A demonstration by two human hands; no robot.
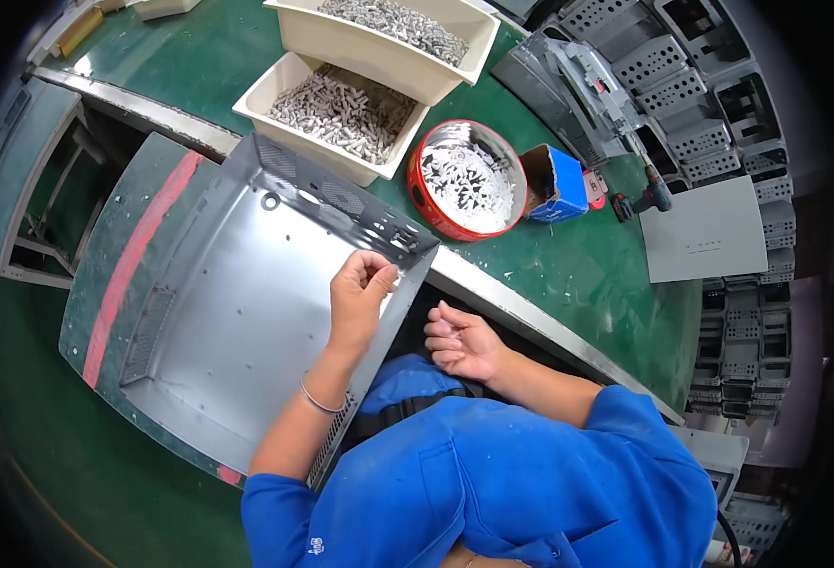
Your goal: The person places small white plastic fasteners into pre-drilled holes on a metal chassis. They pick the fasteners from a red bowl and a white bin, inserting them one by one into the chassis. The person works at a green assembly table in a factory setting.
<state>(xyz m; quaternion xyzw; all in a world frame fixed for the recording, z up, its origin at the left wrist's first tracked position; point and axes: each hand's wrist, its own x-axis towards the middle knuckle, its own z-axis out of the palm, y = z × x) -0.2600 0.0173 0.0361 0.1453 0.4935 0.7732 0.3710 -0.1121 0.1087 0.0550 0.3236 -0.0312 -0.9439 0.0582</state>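
A factory workbench (568, 275): fastener bins (341, 114), stacked metal chassis (710, 104).

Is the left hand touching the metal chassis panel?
Touching. In the head view the left hand has its fingers curled on the raised right edge of the grey chassis panel, with no gap visible. The right hand sits loosely closed off the panel.

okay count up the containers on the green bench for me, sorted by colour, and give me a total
Cream bins: 2, a front bin and a back bin, both full of small metal parts.
Red round tin: 1, also with metal parts.
Blue box: 1, open.
Total: 4 containers.
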